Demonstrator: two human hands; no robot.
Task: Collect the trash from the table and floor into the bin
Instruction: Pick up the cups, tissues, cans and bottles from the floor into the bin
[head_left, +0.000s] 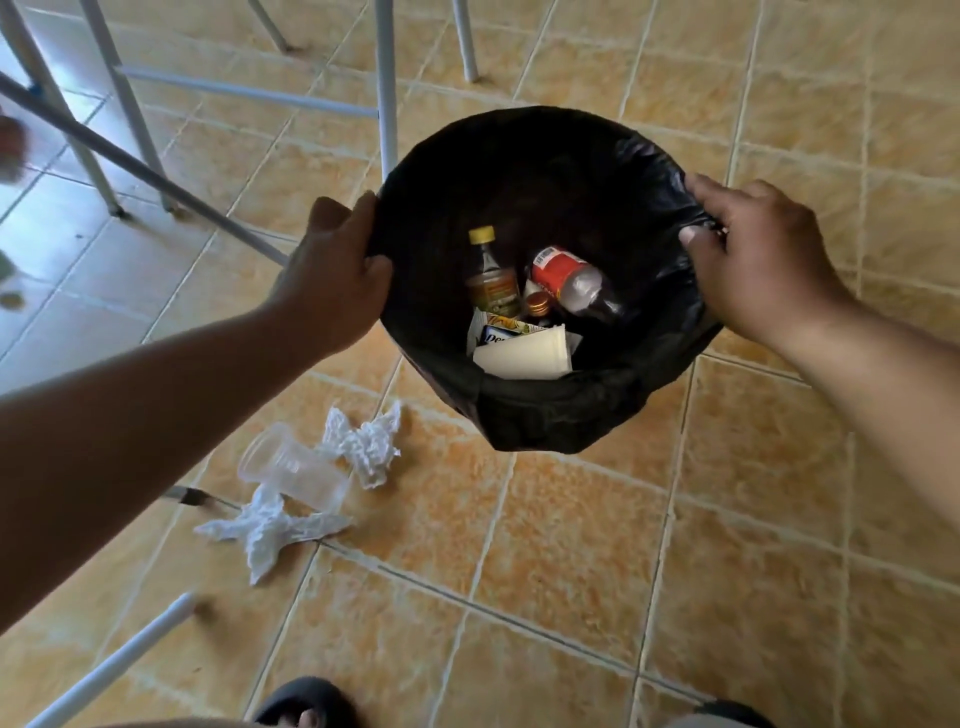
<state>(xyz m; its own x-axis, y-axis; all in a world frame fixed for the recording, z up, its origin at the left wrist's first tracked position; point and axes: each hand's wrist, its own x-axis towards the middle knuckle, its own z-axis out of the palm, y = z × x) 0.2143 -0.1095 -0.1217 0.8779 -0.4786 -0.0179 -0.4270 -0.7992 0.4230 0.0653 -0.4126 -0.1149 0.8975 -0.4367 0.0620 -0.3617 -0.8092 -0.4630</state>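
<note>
We've got orange floor tiles (571, 545) here: a clear plastic cup (293, 470) on its side, touching a crumpled tissue (363, 447) and a second tissue (265, 530). White furniture legs (387, 88) stand further back. The bin (545, 415) is near; can't tell if it's touching down.

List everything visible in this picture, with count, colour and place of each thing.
bin: one, black liner, on the floor.
yellow-capped bottle: one, amber, inside the bin.
red-labelled bottle: one, clear, inside the bin.
small bottle: one, gold cap, inside the bin.
white packaging: some, inside the bin.
plastic cup: one, clear, floor left of bin.
tissues: two, white, crumpled beside that cup.
furniture legs: several, white, upper left.
sandals: two, black, bottom edge.
hands: two; left hand and right hand grip the bin's rim.
</note>
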